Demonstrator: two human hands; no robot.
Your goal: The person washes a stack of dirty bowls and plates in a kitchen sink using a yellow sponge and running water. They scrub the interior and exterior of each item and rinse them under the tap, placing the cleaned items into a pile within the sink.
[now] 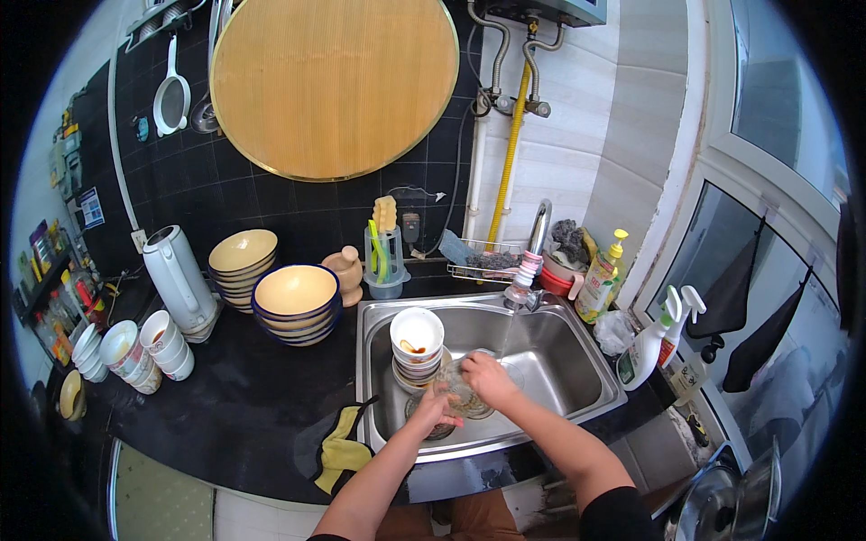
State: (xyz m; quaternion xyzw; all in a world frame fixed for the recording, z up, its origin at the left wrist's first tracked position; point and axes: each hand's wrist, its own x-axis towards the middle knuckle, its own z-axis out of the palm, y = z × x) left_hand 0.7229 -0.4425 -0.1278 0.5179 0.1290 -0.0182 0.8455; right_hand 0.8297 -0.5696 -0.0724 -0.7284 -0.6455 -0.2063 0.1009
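Over the sink (559, 397), my left hand (437, 410) grips the near left side of a clear glass bowl (462, 389), which is tilted. My right hand (488, 377) presses at the bowl's far right side with its fingers curled; whatever may be inside them is hidden. Just left of the bowl stands a stack of small white bowls (417, 329), the top one with brown food residue. More clear glassware partly shows beneath my hands. Water runs from the faucet (534, 248) just beyond my right hand.
Large cream bowls (296, 293) stand stacked on the black counter, near a wooden mortar (345, 272). A yellow-green cloth (343, 448) lies at the sink's left front. Stacked white cups (167, 343) and a kettle (180, 279) sit left. Spray bottles (649, 343) and a soap bottle (599, 281) stand right.
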